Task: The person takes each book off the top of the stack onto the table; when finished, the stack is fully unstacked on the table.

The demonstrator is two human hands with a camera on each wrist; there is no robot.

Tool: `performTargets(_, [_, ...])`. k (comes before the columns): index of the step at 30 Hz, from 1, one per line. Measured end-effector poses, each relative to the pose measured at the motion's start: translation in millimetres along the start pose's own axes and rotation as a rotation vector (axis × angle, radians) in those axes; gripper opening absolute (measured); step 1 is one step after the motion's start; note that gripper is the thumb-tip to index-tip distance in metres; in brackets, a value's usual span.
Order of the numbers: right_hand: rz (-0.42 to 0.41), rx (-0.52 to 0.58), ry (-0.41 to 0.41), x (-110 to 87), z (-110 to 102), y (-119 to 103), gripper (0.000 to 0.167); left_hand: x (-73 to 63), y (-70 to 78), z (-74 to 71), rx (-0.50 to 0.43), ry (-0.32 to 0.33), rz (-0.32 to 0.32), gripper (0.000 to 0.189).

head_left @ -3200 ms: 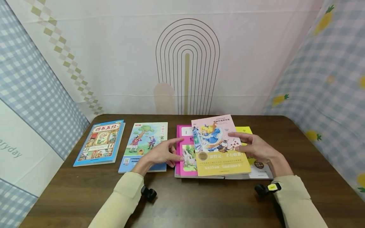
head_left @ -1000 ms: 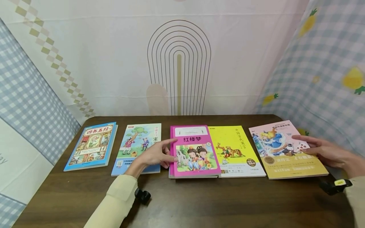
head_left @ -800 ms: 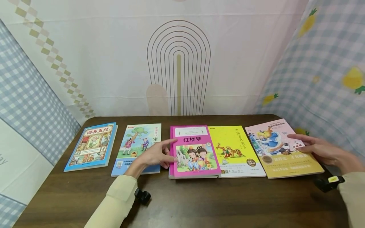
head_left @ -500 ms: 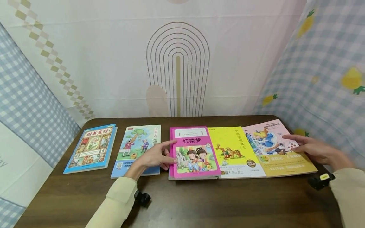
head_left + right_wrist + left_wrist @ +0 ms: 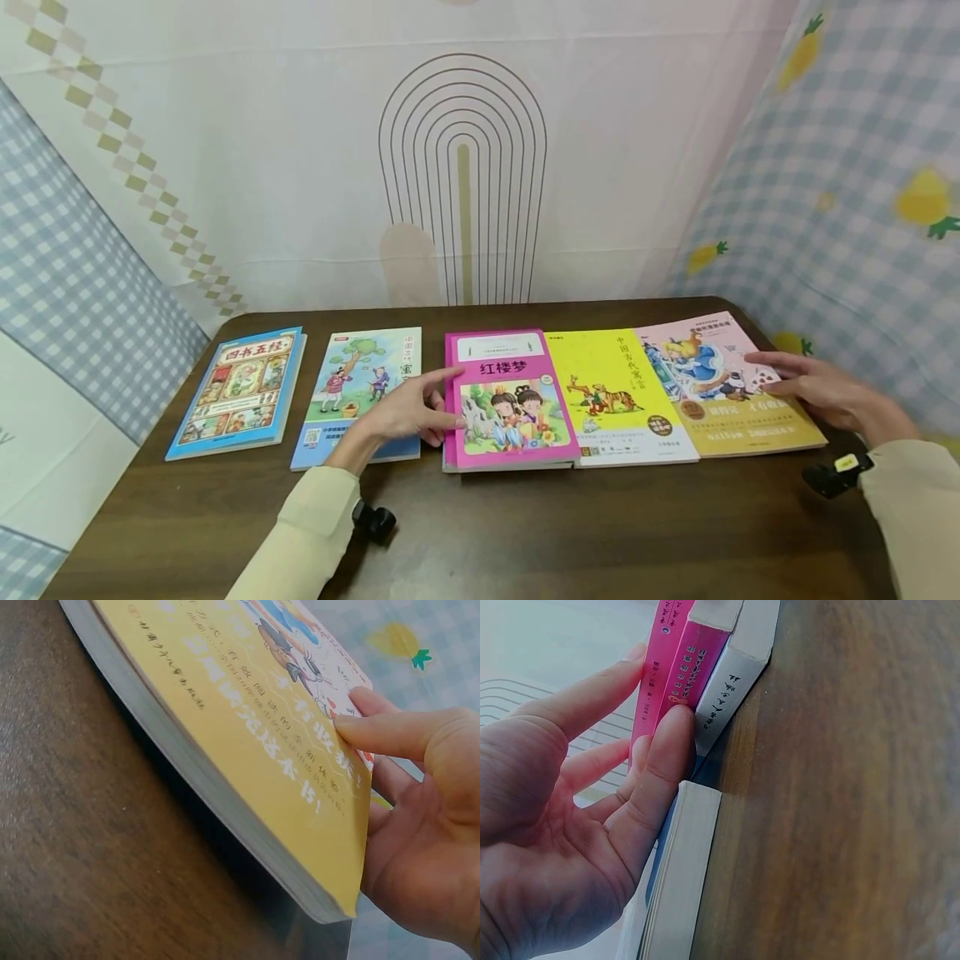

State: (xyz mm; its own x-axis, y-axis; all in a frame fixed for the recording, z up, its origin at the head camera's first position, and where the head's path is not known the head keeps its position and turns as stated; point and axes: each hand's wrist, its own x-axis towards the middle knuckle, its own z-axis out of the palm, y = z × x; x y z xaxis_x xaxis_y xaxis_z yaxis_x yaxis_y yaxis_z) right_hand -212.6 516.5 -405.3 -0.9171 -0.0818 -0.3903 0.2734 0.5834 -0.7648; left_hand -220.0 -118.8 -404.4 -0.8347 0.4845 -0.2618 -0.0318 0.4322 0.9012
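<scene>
Pinching the pink-and-yellow book [image 5: 716, 392] at three o'clock of the yellow book [image 5: 600, 358], our right grip [image 5: 828, 393] could shove that neighbour askew by pressing toward nine, while our left grip [image 5: 408, 408] merely touches the magenta books [image 5: 512, 400] with loose fingers.

The two-children paperback [image 5: 513, 408] is magenta with a white panel; the tiger paperback [image 5: 622, 396] yellow above white; the blonde-girl paperback [image 5: 716, 387] pink above mustard. The tree paperback [image 5: 354, 379] is pale green and blue; the comic-panel paperback [image 5: 236, 390] has a blue border. The worktop [image 5: 555, 533] is dark brown wood grain, the backdrop [image 5: 615, 167] off-white with dark arches, the right-hand curtain [image 5: 847, 158] blue-and-white gingham.
</scene>
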Motion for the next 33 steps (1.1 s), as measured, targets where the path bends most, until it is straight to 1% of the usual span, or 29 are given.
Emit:
performTargets(2, [0.003,-0.039,0.036,-0.4,0.2,-0.3,0.062,0.2,-0.1,0.2,0.001,0.001,0.0,0.085])
performTargets(4, [-0.007,-0.117,0.081,-1.0,0.6,-1.8,0.064,0.6,-0.3,0.6,0.0,0.004,0.0,0.085])
performTargets(8, [-0.041,-0.273,0.216,-3.6,0.5,-11.0,0.066,1.1,-0.9,1.2,-0.002,0.008,0.007,0.085])
performTargets(11, [-0.063,-0.304,0.308,-7.7,3.7,-26.5,0.063,1.0,-1.4,1.6,0.0,0.01,0.009,0.085])
performTargets(13, [-0.084,-0.32,0.347,-10.3,9.4,-41.5,0.063,0.7,-1.2,2.4,0.012,0.017,0.008,0.084])
performTargets(16, [-0.14,-0.343,0.387,-11.3,23.9,-66.8,0.061,0.9,-0.3,4.8,0.038,0.039,0.01,0.081])
performTargets(19, [-0.211,-0.333,0.388,-10.1,42.6,-89.8,0.057,1.3,2.4,8.8,0.069,0.078,0.018,0.079])
performTargets(23, [-0.289,-0.285,0.345,-9.0,71.2,-113.5,0.053,1.9,6.7,14.6,0.099,0.125,0.011,0.083])
performTargets(27, [-0.352,-0.245,0.297,-5.7,104.9,-132.9,0.048,2.2,9.7,18.4,0.119,0.149,-0.011,0.088])
performTargets(29, [-0.381,-0.221,0.255,-2.1,122.4,-141.1,0.046,2.2,10.1,18.8,0.12,0.156,-0.021,0.089])
performTargets(33, [-0.412,-0.146,0.142,8.0,155.0,-152.2,0.044,1.0,10.0,17.9,0.104,0.151,-0.042,0.089])
